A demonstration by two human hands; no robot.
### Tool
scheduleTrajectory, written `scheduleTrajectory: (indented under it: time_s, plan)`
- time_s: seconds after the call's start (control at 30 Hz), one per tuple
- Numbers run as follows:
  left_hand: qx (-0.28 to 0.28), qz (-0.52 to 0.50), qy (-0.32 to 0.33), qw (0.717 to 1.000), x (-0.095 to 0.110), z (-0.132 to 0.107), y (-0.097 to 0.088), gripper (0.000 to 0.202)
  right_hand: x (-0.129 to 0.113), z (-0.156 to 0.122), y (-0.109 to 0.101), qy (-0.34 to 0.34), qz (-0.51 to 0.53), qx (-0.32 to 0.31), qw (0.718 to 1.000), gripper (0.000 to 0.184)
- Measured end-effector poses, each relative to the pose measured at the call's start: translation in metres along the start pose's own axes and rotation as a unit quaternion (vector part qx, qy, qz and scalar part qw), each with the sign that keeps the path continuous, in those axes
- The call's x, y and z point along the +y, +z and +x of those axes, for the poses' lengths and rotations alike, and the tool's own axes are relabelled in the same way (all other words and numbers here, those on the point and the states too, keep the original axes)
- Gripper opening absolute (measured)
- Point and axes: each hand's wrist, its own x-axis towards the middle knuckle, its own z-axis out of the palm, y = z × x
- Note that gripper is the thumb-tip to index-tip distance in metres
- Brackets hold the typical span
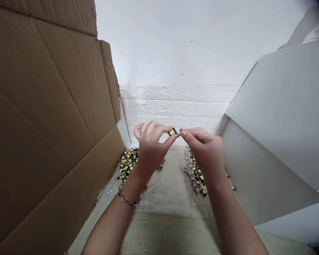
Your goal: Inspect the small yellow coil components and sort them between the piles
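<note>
My left hand (151,145) and my right hand (206,150) meet above the table, fingertips almost touching. Between them sits one small yellow-and-black component (172,132), pinched by my left thumb and forefinger, with my right fingertips at its right end. A chain bracelet (128,199) circles my left wrist. On the table below lie two heaps of the same small parts: a left pile (127,163) and a right pile (195,173), both partly hidden by my hands.
A tall brown cardboard sheet (48,124) walls off the left side. White panels (281,117) lean in from the right. A white brick-pattern wall (175,102) stands behind. Clear plastic film (164,191) covers the beige table surface (170,230).
</note>
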Motion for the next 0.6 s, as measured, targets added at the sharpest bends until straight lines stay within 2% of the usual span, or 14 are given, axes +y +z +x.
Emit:
scheduleTrajectory:
  time_s: [0.13,0.43,0.6]
  plan:
    - [-0.001,-0.003,0.005,1.000,0.0008,0.0002,-0.0006,0.014,-0.0003,-0.0010,0.0014,0.006,0.013,0.012,1.000,0.014]
    - [-0.009,-0.010,0.006,1.000,-0.0006,-0.0003,-0.0001,0.012,-0.0005,-0.0003,0.0018,0.021,0.028,-0.016,0.999,0.015]
    - [-0.005,-0.031,0.015,0.999,-0.0004,0.0001,-0.0004,0.014,0.0016,0.0002,0.0014,0.043,0.093,-0.014,0.995,0.015]
